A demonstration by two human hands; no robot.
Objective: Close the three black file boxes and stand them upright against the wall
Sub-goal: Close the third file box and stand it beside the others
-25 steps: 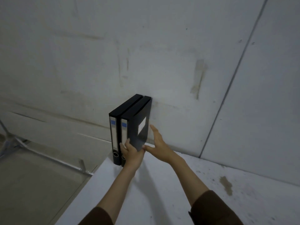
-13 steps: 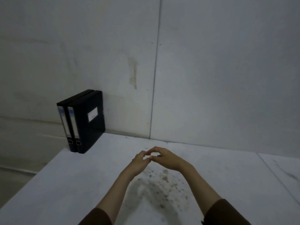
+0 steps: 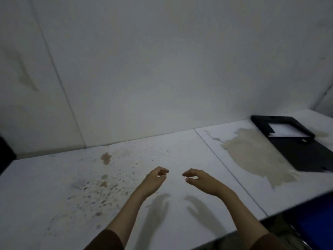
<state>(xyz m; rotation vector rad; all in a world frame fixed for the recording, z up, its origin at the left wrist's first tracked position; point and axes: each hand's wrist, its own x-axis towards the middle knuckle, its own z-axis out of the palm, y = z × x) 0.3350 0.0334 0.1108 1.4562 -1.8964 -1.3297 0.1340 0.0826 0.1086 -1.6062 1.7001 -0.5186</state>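
An open black file box [image 3: 295, 141] lies flat on the white table [image 3: 180, 152] at the far right, near the wall, with white paper showing inside its tray. A black sliver of the upright file boxes [image 3: 5, 154] shows at the left edge. My left hand [image 3: 155, 179] and my right hand [image 3: 201, 179] hover side by side over the middle of the table, fingers loosely curled, holding nothing. Both are well to the left of the open box.
A large beige stain [image 3: 252, 154] covers the table in front of the open box. Brown specks [image 3: 100, 184] dot the left half. A seam [image 3: 225, 168] crosses the tabletop. The table's front edge [image 3: 270, 215] drops off at the lower right. The grey wall [image 3: 162, 69] stands behind.
My view has swung right: the two upright boxes slid off to the left edge and the open box came into sight. My hands let go of the boxes and moved apart over the table.
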